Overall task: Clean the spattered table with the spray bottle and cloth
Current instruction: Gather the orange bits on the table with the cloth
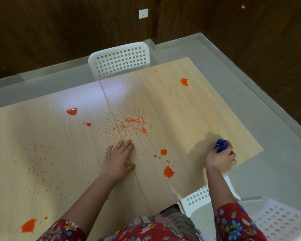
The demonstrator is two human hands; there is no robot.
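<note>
Cloth: a blue cloth (221, 145), bunched into a wad, sticks out of the far side of the right grip (221, 158), over the bench's right end near its near edge; whether it touches the surface cannot be told.
Right grip: fingers curled tight round the cloth, knuckles up, the wad pinched in the fist.
Left grip: the left grip (119, 157) lies palm down on the bench, fingers straight and close together, thumb spread out to the right, holding nothing.
Bench: a pale wood-grain bench (172, 105) with a seam (109, 105) running from far to near; the left grip rests just beside it.
Crumbs: a dense scatter of small orange crumbs (132, 123) lies just beyond the left fingertips, across the seam; a thinner scatter (40, 167) spreads over the left half.
Blobs: wet orange blobs sit well apart, one far left of the seam (71, 111), one at the far right (184, 82), two between the grips (168, 171), and one at the near left edge (29, 225).
Sleeves: red floral sleeves (236, 221) cover the upper arms.
Chairs: a white perforated chair (120, 60) stands at the far side, another (276, 221) at the near right.
Surroundings: grey floor (250, 110), dark wood wall with a white socket (143, 13).
</note>
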